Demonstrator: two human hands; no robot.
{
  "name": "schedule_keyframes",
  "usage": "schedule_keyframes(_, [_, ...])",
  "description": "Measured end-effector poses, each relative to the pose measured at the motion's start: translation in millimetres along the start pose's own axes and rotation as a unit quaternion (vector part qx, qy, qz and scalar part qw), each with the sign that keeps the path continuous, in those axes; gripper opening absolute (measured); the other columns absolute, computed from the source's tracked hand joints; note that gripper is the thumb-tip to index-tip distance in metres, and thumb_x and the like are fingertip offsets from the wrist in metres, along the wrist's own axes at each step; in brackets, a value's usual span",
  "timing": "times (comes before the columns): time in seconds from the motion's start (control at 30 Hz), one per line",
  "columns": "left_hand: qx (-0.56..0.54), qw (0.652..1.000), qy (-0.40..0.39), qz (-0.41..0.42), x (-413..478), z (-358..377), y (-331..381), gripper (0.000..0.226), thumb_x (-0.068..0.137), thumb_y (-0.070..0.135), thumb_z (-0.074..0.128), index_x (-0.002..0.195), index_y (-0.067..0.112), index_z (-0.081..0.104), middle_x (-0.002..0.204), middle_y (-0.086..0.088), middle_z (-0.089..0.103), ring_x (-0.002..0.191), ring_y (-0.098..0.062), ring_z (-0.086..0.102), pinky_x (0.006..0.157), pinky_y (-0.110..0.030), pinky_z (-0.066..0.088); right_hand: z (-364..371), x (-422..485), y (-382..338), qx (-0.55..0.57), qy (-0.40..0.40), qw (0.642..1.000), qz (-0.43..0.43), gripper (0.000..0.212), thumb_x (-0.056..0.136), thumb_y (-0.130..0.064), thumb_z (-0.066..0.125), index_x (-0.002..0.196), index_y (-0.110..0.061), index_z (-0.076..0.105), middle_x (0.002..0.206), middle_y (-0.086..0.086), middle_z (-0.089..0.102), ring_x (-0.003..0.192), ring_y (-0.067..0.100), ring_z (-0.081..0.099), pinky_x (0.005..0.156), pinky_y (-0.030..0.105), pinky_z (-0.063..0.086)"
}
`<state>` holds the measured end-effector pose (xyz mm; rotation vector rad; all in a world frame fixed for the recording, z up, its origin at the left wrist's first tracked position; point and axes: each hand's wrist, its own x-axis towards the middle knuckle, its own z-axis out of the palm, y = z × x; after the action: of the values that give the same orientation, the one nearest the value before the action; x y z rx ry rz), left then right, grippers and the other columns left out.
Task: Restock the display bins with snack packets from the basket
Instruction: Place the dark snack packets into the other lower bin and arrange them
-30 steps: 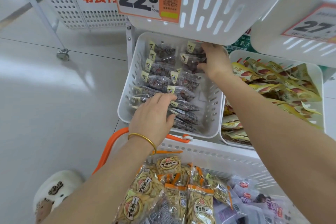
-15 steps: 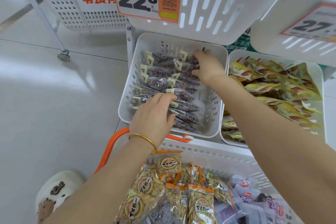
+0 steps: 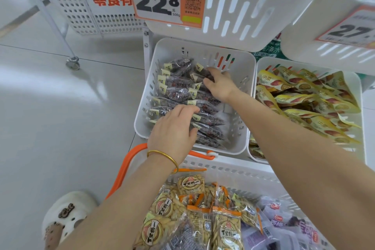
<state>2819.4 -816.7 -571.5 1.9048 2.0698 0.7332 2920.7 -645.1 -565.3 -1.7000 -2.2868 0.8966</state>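
Head camera, looking down at a low shelf of white plastic display bins. The nearest white bin holds two overlapping rows of clear packets of dark snacks along its left and middle; a strip at its right side is bare. The bin to its right is heaped with yellow packets. Above hangs a higher bin carrying an orange price tag.

At the bottom of the view, the white basket with an orange handle is full of peanut packets and some purple packets, so restocking looks well short of finished, while the dark-snack bin seems largely filled.

Both arms reach forward into that bin. The left hand, a gold bangle at the wrist, lies palm down on the near packets, fingers spread and lightly curled, pressing rather than gripping. The right hand reaches to the far rows, its fingers bent onto a packet there; whether it pinches the packet or only nudges it cannot be told.
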Motion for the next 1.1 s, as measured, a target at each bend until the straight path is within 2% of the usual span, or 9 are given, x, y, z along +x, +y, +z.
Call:
schedule_keyframes(0.27, [-0.025, 1.0, -0.003, -0.011, -0.2, -1.0, -0.7, 0.041, 0.089, 0.023, 0.058, 0.128, 0.03, 0.046, 0.124, 0.009, 0.051, 0.108, -0.01, 0.056, 0.087, -0.035, 0.051, -21.6, -14.9, -3.0, -0.033, -0.031, 0.999, -0.008, 0.055, 0.101, -0.036, 0.034, 0.151, -0.023, 0.013, 0.155, 0.016, 0.014, 0.138, 0.036, 0.029, 0.111, 0.041, 0.027])
schedule_keyframes(0.43, [-0.083, 0.996, -0.023, -0.036, 0.2, -11.0, 3.1, 0.034, 0.091, 0.019, 0.055, 0.124, 0.024, 0.05, 0.121, 0.002, 0.05, 0.102, -0.012, 0.056, 0.088, -0.037, 0.05, -44.3, -107.4, 8.4, -0.028, 0.07, 0.995, -0.07, 0.044, 0.101, -0.019, 0.038, 0.145, -0.016, 0.033, 0.143, 0.014, 0.037, 0.13, 0.03, 0.038, 0.105, 0.033, 0.031])
schedule_keyframes(0.57, [-0.054, 0.998, 0.042, 0.001, -21.6, -23.3, 26.4, 0.03, 0.089, 0.013, 0.054, 0.119, 0.014, 0.055, 0.119, -0.005, 0.052, 0.108, -0.023, 0.053, 0.093, -0.04, 0.046, -49.0, -221.0, 30.8, 0.04, 0.085, 0.992, -0.087, 0.036, 0.098, -0.011, 0.043, 0.132, -0.015, 0.052, 0.126, 0.005, 0.049, 0.117, 0.019, 0.046, 0.089, 0.019, 0.033])
schedule_keyframes(0.63, [-0.065, 0.997, 0.038, 0.017, -45.1, -23.6, 44.8, 0.029, 0.088, 0.01, 0.055, 0.117, 0.012, 0.057, 0.118, -0.007, 0.053, 0.108, -0.024, 0.053, 0.092, -0.04, 0.046, -41.7, -267.0, 49.9, 0.098, 0.075, 0.991, -0.048, 0.031, 0.096, -0.007, 0.045, 0.124, -0.013, 0.059, 0.118, 0.003, 0.054, 0.111, 0.019, 0.053, 0.092, 0.024, 0.039])
schedule_keyframes(0.7, [-0.075, 0.997, 0.012, 0.028, -71.7, -17.1, 59.7, 0.029, 0.087, 0.008, 0.055, 0.115, 0.011, 0.058, 0.117, -0.008, 0.053, 0.106, -0.025, 0.054, 0.091, -0.041, 0.047, -30.8, -304.1, 68.2, 0.161, 0.07, 0.984, 0.015, 0.03, 0.095, -0.002, 0.045, 0.117, -0.011, 0.063, 0.118, 0.005, 0.059, 0.108, 0.024, 0.059, 0.094, 0.036, 0.046])
schedule_keyframes(0.77, [-0.069, 0.997, -0.028, 0.028, -98.5, -8.5, 70.2, 0.029, 0.086, 0.007, 0.054, 0.114, 0.013, 0.058, 0.118, -0.007, 0.053, 0.11, -0.024, 0.052, 0.093, -0.041, 0.045, -15.1, -332.7, 87.0, 0.133, 0.043, 0.989, 0.057, 0.03, 0.095, 0.0, 0.043, 0.116, -0.009, 0.063, 0.12, 0.008, 0.061, 0.11, 0.026, 0.059, 0.092, 0.033, 0.045])
schedule_keyframes(0.87, [-0.049, 0.994, -0.097, 0.027, -130.7, 0.7, 78.4, 0.028, 0.086, 0.008, 0.056, 0.114, 0.012, 0.059, 0.12, -0.006, 0.054, 0.115, -0.022, 0.048, 0.1, -0.035, 0.039, 8.6, -360.4, 108.0, 0.018, -0.065, 0.993, 0.094, 0.032, 0.095, -0.003, 0.044, 0.119, -0.012, 0.063, 0.123, 0.005, 0.062, 0.108, 0.022, 0.058, 0.086, 0.026, 0.043])
schedule_keyframes(1.0, [-0.014, 0.984, -0.179, 0.008, -154.1, 5.2, 72.5, 0.022, 0.085, 0.011, 0.062, 0.106, 0.015, 0.063, 0.116, -0.005, 0.056, 0.112, -0.022, 0.048, 0.1, -0.034, 0.039, 23.2, -369.0, 91.6, -0.012, -0.148, 0.987, 0.066, 0.029, 0.095, -0.016, 0.051, 0.121, -0.012, 0.062, 0.123, 0.006, 0.062, 0.108, 0.021, 0.058, 0.089, 0.03, 0.046])
schedule_keyframes(1.1, [0.017, 0.978, -0.209, -0.018, -162.5, -2.3, 65.3, 0.021, 0.086, 0.014, 0.061, 0.107, 0.016, 0.063, 0.113, -0.004, 0.053, 0.11, -0.021, 0.049, 0.097, -0.03, 0.037, 39.2, -369.5, 69.8, 0.009, -0.205, 0.978, 0.032, 0.054, 0.089, -0.041, 0.061, 0.135, -0.017, 0.048, 0.133, 0.006, 0.054, 0.116, 0.022, 0.053, 0.095, 0.037, 0.046])
